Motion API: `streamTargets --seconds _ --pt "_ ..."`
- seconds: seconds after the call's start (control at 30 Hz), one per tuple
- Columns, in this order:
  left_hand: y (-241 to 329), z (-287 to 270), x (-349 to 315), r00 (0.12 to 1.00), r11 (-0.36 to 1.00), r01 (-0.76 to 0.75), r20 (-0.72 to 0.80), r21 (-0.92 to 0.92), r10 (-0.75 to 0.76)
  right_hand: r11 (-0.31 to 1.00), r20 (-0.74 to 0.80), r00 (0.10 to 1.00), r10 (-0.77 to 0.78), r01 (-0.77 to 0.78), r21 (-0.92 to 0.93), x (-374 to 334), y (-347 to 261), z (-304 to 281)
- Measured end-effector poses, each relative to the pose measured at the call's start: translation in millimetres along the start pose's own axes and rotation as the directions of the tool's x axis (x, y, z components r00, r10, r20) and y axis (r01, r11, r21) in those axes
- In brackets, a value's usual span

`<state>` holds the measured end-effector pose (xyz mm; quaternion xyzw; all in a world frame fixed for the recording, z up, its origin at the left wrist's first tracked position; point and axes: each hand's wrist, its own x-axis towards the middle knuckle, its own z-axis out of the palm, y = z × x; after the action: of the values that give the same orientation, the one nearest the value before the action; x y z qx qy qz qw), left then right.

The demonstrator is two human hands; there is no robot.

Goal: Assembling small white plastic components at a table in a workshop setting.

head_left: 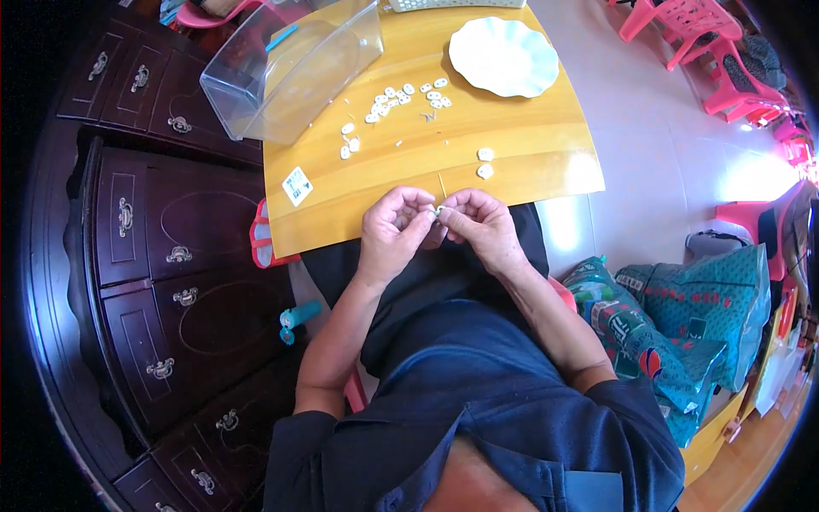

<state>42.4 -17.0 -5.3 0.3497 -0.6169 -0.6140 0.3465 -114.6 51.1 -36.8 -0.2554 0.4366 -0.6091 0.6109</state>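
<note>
My left hand [396,232] and my right hand [483,229] meet at the table's near edge, fingertips almost touching. Both pinch a tiny pale piece [438,211] between thumb and forefinger; its kind is too small to make out. A thin yellowish stick [442,183] points away from the fingertips over the table. Two small white pieces with dark holes [485,155] lie beyond my right hand. Farther off, several more white pieces [381,107] are scattered in loose groups, with a few small grey bits [429,117] beside them.
On the wooden table [529,128] stand a clear plastic bin [316,94] at far left and a white scalloped plate [503,56] at far right. A square sticker [297,186] marks the left side. Dark cabinets [196,256] flank my left; green bags [699,307] and pink chairs [682,34] are right.
</note>
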Motion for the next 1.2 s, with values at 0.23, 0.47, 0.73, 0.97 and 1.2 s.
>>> streamTargets --seconds 0.23,0.47,0.73,0.97,1.2 --pt "-7 -4 4 0.995 0.996 -0.084 -0.047 0.037 0.085 1.000 -0.015 1.000 0.005 -0.005 0.003 -1 -2 -1" --pt "-4 -2 3 0.999 0.998 -0.041 -0.011 0.056 0.041 1.000 -0.003 1.000 -0.003 0.003 -0.004 -2 -2 -1" --pt "3 -3 3 1.000 0.992 -0.004 0.016 0.129 0.002 0.993 -0.014 0.999 -0.048 0.046 -0.113 -2 3 0" --pt "1 -6 3 0.999 0.993 -0.021 0.033 0.116 0.017 0.997 -0.038 0.998 -0.051 0.048 -0.055 -1 3 3" --pt "12 -45 32 0.979 0.791 -0.096 -0.085 0.605 0.183 0.999 -0.096 0.995 -0.033 0.035 0.019 1 -8 -4"
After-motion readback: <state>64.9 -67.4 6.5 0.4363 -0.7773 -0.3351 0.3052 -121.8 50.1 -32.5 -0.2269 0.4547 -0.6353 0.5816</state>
